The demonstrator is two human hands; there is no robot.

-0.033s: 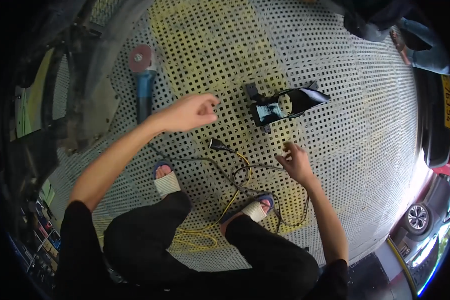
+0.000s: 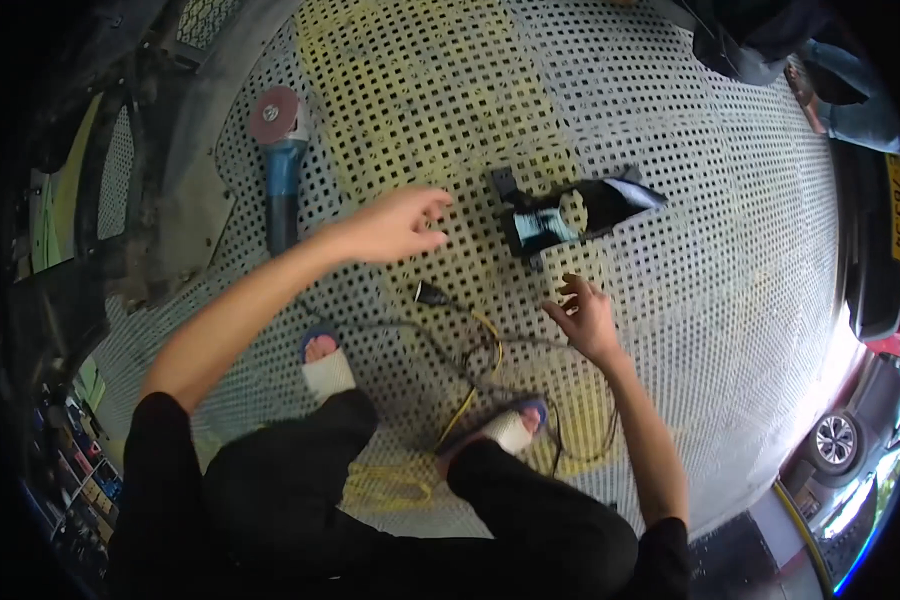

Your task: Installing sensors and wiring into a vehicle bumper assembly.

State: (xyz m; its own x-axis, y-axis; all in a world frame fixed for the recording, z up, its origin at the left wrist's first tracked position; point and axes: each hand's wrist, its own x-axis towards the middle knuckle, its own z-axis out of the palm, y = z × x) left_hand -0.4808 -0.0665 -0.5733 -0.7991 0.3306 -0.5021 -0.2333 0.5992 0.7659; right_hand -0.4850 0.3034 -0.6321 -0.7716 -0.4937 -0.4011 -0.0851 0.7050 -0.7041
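Note:
My left hand [image 2: 398, 225] hovers over the perforated floor with its fingers loosely curved and apart, holding nothing. My right hand [image 2: 582, 315] is likewise empty, thumb and fingers parted, just below a black plastic part [image 2: 600, 208]. That part lies on the floor with a round opening, a light-blue patch and small mounting tabs; neither hand touches it. Left of my left hand rests an angle grinder [image 2: 283, 180] with a reddish disc and blue-and-black body. A black cable connector [image 2: 430, 293] lies below the gap between my hands.
A dark cable [image 2: 400, 323] and a yellow cable [image 2: 460, 408] loop around my sandalled feet. Dark car bodywork [image 2: 145, 190] stands along the left side. At the upper right, another person's leg [image 2: 850, 115] shows near a parked vehicle [image 2: 875, 290]. Another car [image 2: 840, 440] stands at the lower right.
My left hand has shifted slightly right, and its fingers have spread a little. My right hand has moved slightly left. The objects on the floor stay in place.

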